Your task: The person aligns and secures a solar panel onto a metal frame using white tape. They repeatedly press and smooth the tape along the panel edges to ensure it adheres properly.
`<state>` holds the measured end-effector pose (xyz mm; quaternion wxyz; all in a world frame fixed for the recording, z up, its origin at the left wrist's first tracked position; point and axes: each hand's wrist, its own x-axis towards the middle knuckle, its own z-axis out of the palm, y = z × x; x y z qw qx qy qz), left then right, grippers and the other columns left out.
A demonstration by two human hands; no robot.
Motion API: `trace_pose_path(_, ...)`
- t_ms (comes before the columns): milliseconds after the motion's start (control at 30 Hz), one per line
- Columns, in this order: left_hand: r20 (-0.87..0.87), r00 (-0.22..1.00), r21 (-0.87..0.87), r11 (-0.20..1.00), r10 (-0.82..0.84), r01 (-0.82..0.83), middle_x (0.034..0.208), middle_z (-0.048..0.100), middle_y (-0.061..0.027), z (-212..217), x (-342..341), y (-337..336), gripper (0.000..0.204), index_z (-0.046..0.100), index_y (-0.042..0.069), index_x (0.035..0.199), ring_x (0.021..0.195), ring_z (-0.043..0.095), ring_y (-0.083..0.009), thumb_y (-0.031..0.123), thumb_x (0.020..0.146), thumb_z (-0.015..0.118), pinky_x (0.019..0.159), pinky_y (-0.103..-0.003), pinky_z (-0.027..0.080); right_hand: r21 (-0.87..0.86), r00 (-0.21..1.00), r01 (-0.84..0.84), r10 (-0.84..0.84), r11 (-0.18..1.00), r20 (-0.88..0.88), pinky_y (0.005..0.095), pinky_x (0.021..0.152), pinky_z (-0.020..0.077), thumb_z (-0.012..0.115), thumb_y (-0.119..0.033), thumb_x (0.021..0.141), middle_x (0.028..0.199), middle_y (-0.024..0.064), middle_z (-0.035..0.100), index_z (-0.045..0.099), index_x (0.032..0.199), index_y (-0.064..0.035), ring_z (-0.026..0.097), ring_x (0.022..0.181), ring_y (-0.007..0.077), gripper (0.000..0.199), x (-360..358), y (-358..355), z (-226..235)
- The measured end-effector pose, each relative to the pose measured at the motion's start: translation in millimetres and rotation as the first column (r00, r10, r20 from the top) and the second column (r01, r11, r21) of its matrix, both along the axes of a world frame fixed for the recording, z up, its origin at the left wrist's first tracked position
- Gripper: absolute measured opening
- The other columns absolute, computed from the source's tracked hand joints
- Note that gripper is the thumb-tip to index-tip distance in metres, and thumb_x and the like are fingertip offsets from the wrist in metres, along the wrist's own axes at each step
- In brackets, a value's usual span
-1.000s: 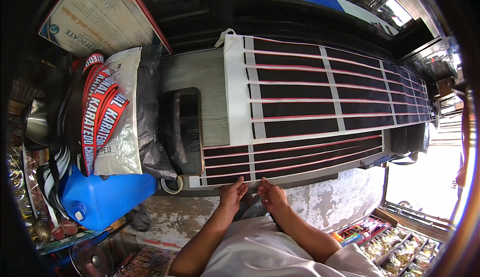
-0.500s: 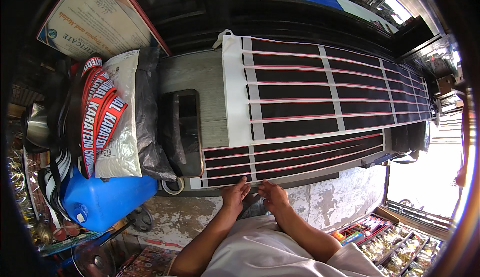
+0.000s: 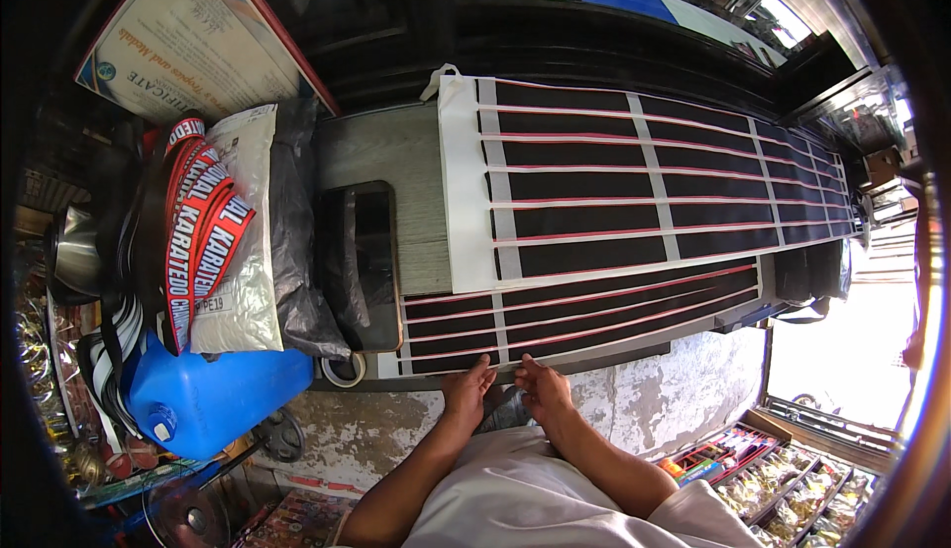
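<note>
While the left grip [image 3: 466, 394] and the right grip [image 3: 544, 389] were at the near edge of the lower striped sheet [image 3: 570, 318], both were narrow, though whether either pinched it I could not tell. That sheet lay just beyond them on the worktop [image 3: 421, 157], partly under the upper striped sheet [image 3: 592, 186]. Left of the left grip was a blue jug [image 3: 228, 394], a tape roll [image 3: 344, 383] between.

Sm. shop/wkshp: trays [image 3: 791, 492] of shiny goods [image 3: 748, 481], framed cert. [image 3: 188, 38], red ptd. ribbons [image 3: 188, 251]
</note>
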<state>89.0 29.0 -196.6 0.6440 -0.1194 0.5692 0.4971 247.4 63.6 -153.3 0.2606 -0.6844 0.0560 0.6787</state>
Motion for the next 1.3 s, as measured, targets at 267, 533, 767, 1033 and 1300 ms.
trace_pose_path(267, -0.068, 0.998, 0.013, 1.0, 0.005, -0.005, 0.098, 0.076, -0.0055, 12, 4, -2, 0.019, 0.072, 0.008, 0.107, 0.089, 0.076, -0.0181, 0.01, 0.095, 0.087, 0.085, -0.033, 0.066, 0.094, 0.973, 0.146, -0.126, 0.985, -0.193, 0.0307, 0.064, 0.048, 0.085, -0.025, 0.099, 0.092, 0.0, 0.077, 0.069, 0.101, -0.0188, 0.07, 0.075, 0.0126, 0.017, 4, -19, -12)
trace_pose_path(533, 0.005, 0.999, -0.017, 0.999, -0.047, 0.047, 0.096, 0.076, -0.0067, 8, 3, -3, 0.02, 0.072, 0.006, 0.103, 0.09, 0.076, -0.018, 0.012, 0.094, 0.089, 0.083, -0.032, 0.065, 0.171, 0.958, 0.162, -0.113, 0.972, -0.265, 0.0323, 0.066, 0.0536, 0.082, -0.024, 0.102, 0.094, 0.0041, 0.08, 0.069, 0.103, -0.0161, 0.075, 0.078, 0.0159, 0.015, 4, -20, -22)
trace_pose_path(767, -0.05, 0.992, -0.001, 0.993, -0.115, 0.115, 0.094, 0.077, -0.0073, 8, 0, -1, 0.019, 0.073, 0.006, 0.102, 0.085, 0.076, -0.0179, 0.015, 0.096, 0.088, 0.075, -0.029, 0.06, 0.208, 0.969, 0.081, -0.028, 0.975, -0.245, 0.034, 0.069, 0.0526, 0.081, -0.025, 0.103, 0.09, 0.0048, 0.078, 0.069, 0.101, -0.0145, 0.074, 0.079, 0.0182, 0.017, 2, -16, -21)
trace_pose_path(1033, 0.025, 0.999, -0.019, 0.999, -0.049, 0.049, 0.1, 0.078, -0.0063, 33, -5, 0, 0.016, 0.073, 0.006, 0.111, 0.088, 0.078, -0.0201, 0.012, 0.099, 0.083, 0.085, -0.035, 0.065, 0.248, 0.982, 0.094, -0.048, 0.964, -0.185, 0.0301, 0.057, 0.0435, 0.083, -0.018, 0.101, 0.072, -0.0007, 0.064, 0.064, 0.083, -0.0148, 0.057, 0.06, 0.0129, 0.026, 5, -13, -22)
trace_pose_path(1300, -0.566, 0.595, -0.059, 0.748, -0.571, 0.661, 0.107, 0.075, -0.0086, 75, -34, -19, 0.013, 0.072, 0.007, 0.111, 0.101, 0.075, -0.0228, 0.015, 0.103, 0.078, 0.081, -0.038, 0.062, 0.2, 0.996, -0.039, 0.054, 0.979, -0.072, 0.0308, 0.054, 0.0417, 0.083, -0.017, 0.099, 0.071, -0.0018, 0.061, 0.067, 0.085, -0.0126, 0.054, 0.059, 0.012, 0.022, 4, -9, -16)
